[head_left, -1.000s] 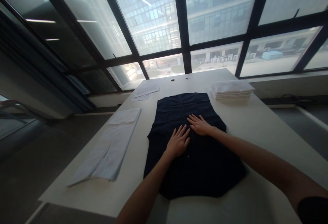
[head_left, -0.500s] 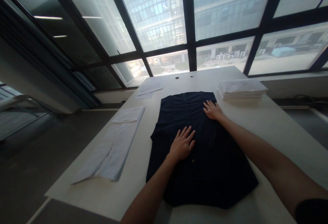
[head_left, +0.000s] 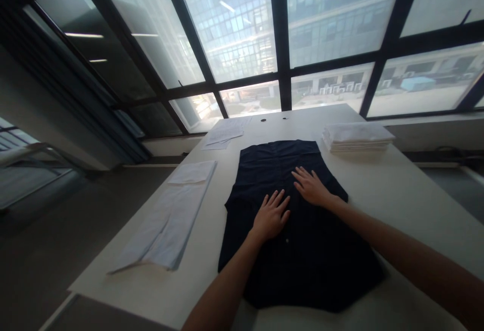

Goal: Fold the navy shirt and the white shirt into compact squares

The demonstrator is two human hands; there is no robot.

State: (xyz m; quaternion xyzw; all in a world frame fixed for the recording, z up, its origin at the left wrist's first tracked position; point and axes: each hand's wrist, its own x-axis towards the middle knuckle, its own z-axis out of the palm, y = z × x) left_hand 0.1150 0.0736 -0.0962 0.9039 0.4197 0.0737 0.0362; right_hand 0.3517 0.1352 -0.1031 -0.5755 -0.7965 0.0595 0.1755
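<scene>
A dark navy vest (head_left: 310,260) lies spread flat on the white table (head_left: 401,189), its shoulder end toward the window. One small pale button shows on its front. Near the middle of the vest, my left hand (head_left: 271,216) rests palm down with its fingers spread. My right hand (head_left: 310,185) is also palm down on the cloth, a little farther up and to the right, fingers stretched out. Neither hand grips anything. My forearms cover parts of the vest's lower sides.
On the table's left side lies a folded white garment (head_left: 166,220). Printed paper sheets (head_left: 225,133) are at the far left. A stack of folded white cloth (head_left: 357,136) stands at the far right. Behind the table rise large windows with dark frames (head_left: 284,43).
My right hand has slid from the vest's upper right edge inward and toward me. My left hand stays at about the same place on the cloth. The view has shifted slightly.
</scene>
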